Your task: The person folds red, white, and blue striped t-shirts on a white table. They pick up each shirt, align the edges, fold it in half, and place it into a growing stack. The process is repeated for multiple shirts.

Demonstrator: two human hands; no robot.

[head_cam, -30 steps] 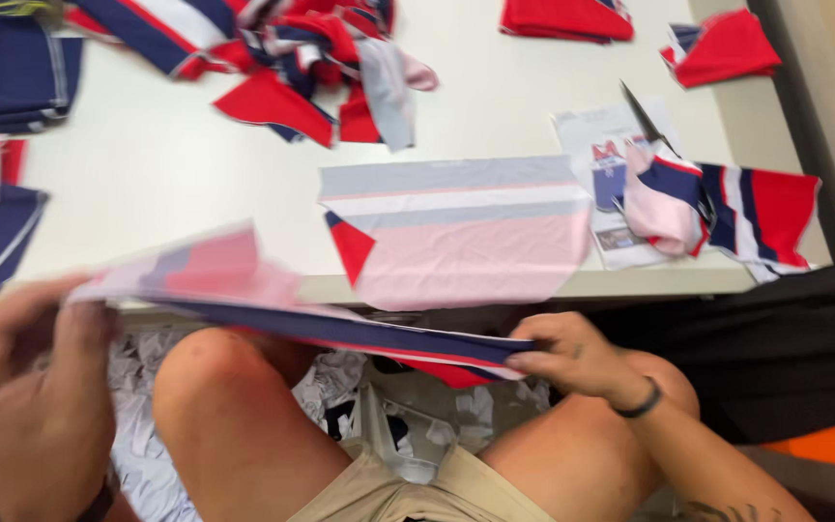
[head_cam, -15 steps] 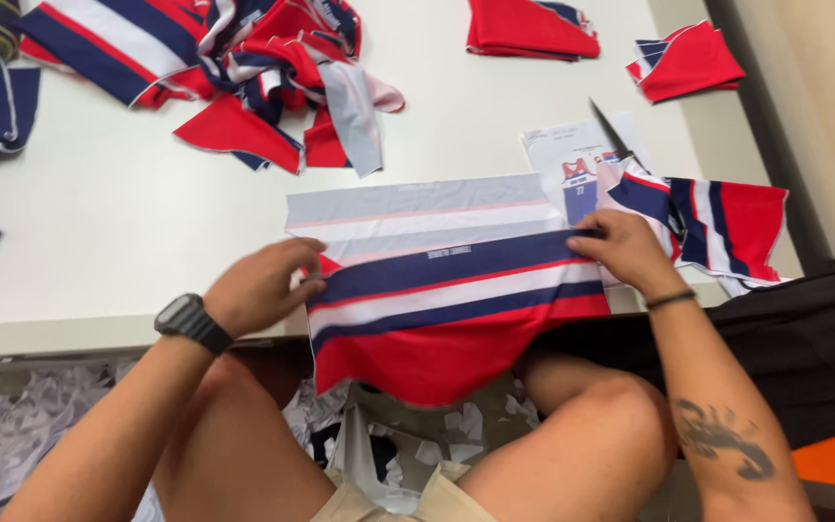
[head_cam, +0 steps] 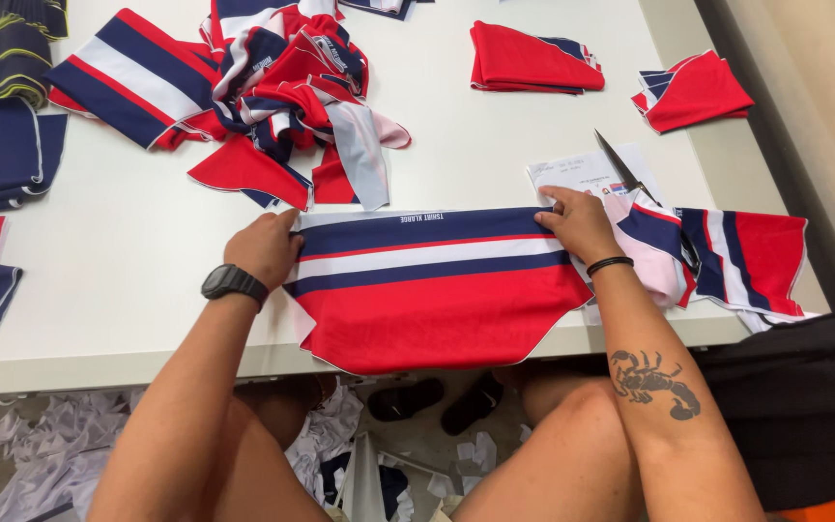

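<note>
White worktable (head_cam: 128,280), paper scraps (head_cam: 50,445) on floor, beige wall (head_cam: 823,116) at right.

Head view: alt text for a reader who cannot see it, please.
Both hands, left hand and right hand, press a red, white and navy striped fabric panel flat at the edge of a white table. Scissors and more fabric pieces lie beyond.

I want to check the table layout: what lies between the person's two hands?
In the head view, the striped fabric panel of navy, white and red spans the stretch between the left hand and the right hand, lying flat on the white table.
</note>
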